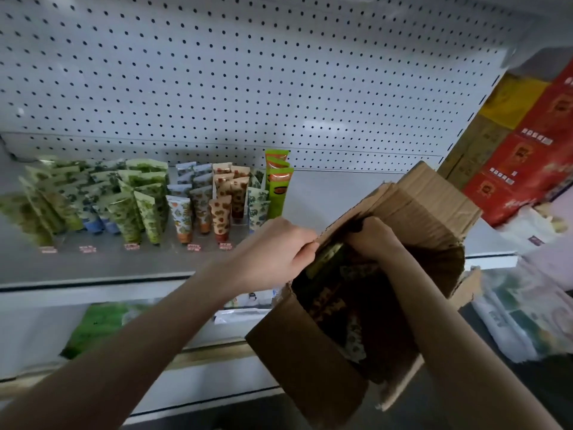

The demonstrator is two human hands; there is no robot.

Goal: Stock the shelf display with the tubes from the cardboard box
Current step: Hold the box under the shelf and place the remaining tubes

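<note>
Both at cardboard box [310, 352]: left hand [273, 252] grips green tube [325, 259], right hand [375, 238] curled, hold unclear

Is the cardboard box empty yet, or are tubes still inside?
Not empty. Patterned tubes lie inside the open cardboard box.

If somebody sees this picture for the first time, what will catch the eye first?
The left hand and right hand meet at the mouth of an open cardboard box, front right. Behind them, colourful patterned tubes stand in rows on the left of the shelf, before a white pegboard.
</note>
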